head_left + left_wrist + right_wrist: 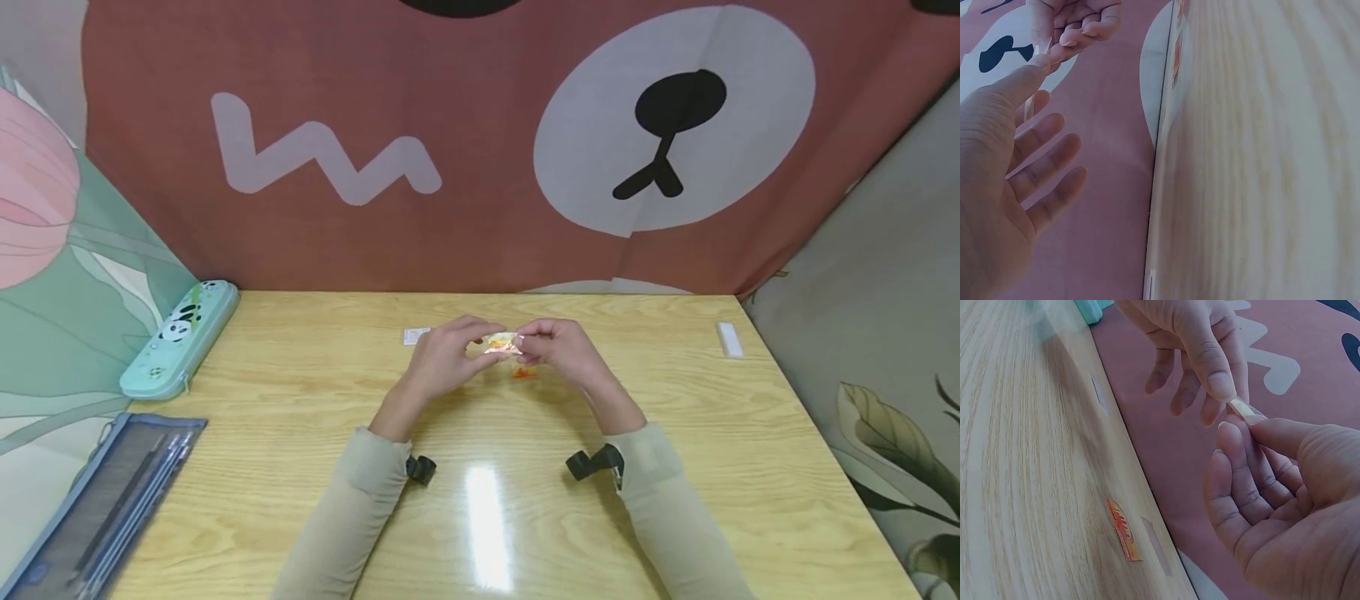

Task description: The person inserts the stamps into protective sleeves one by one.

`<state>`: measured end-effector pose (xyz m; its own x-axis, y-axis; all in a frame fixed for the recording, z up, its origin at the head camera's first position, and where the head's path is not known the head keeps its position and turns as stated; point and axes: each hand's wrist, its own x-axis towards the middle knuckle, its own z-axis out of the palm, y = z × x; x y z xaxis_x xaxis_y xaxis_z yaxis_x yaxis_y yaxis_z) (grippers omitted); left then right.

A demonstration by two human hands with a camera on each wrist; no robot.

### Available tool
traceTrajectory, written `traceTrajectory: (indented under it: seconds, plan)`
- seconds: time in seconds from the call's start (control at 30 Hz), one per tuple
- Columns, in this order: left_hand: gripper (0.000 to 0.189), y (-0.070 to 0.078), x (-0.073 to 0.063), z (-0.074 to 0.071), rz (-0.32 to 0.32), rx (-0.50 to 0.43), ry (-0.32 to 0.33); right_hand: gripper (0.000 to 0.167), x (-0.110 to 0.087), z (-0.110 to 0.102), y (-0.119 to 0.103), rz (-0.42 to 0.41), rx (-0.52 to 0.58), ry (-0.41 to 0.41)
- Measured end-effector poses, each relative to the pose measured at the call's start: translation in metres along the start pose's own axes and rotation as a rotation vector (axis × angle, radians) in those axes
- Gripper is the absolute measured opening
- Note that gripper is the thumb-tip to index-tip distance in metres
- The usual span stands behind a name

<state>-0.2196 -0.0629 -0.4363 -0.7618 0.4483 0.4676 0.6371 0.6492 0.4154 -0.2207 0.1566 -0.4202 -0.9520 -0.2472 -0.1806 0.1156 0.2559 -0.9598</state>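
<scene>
Between my two hands is a small, flat, shiny wrapper-like packet [502, 343] with yellow and orange print. My left hand [448, 354] pinches its left end between thumb and forefinger, and the other fingers are spread in the left wrist view. At the opposite end my right hand [562, 350] pinches the packet [1247, 412], its remaining fingers curled beneath. Whether anything is inside the packet cannot be seen. Below the hands, an orange printed scrap [1124, 530] lies on the wooden table [315, 467].
Behind the left hand lies a small white printed rectangle [416, 336]. A white block [729, 340] is near the table's right edge. On the left are a mint panda pencil case [180, 340] and a blue-edged mesh pouch [127, 500] with pencils. A printed cloth [480, 233] hangs behind.
</scene>
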Motion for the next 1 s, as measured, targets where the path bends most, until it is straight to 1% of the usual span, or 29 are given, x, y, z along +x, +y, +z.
traceTrajectory:
  seconds: [0.2, 0.37, 0.43, 0.57, 0.63, 0.67, 0.73, 0.8, 0.83, 0.93, 1.0]
  plan:
    - [0.038, -0.001, -0.001, -0.002, 0.008, 0.036, 0.001, 0.026, 0.002, 0.001, -0.001, 0.006, 0.012, -0.006]
    - [0.04, -0.003, 0.0, -0.003, 0.054, 0.09, 0.017, 0.028, 0.001, 0.002, 0.0, 0.007, 0.027, -0.005]
    - [0.04, -0.004, 0.0, -0.004, 0.075, 0.125, 0.028, 0.028, 0.001, 0.003, -0.001, 0.0, 0.041, -0.004]
    - [0.04, -0.006, 0.001, -0.007, 0.096, 0.194, 0.043, 0.031, 0.0, 0.001, 0.0, -0.01, 0.063, -0.029]
    - [0.04, -0.007, 0.003, -0.009, 0.093, 0.216, 0.028, 0.033, 0.0, -0.003, 0.0, -0.012, 0.048, -0.048]
    - [0.041, -0.008, 0.004, -0.011, 0.083, 0.225, 0.01, 0.033, -0.001, -0.005, 0.0, -0.016, 0.03, -0.056]
    - [0.042, -0.012, 0.007, -0.014, 0.045, 0.236, -0.045, 0.033, -0.001, -0.011, 0.0, -0.026, -0.021, -0.058]
    - [0.043, -0.016, 0.011, -0.017, -0.011, 0.247, -0.122, 0.035, -0.001, -0.019, 0.0, -0.042, -0.09, -0.051]
    - [0.043, -0.019, 0.013, -0.018, -0.05, 0.254, -0.167, 0.035, -0.001, -0.023, 0.0, -0.048, -0.122, -0.04]
    - [0.045, -0.028, 0.019, -0.021, -0.202, 0.273, -0.284, 0.038, -0.001, -0.036, 0.003, -0.05, -0.206, -0.004]
    - [0.047, -0.033, 0.022, -0.021, -0.303, 0.302, -0.357, 0.04, -0.001, -0.043, 0.004, -0.044, -0.243, 0.015]
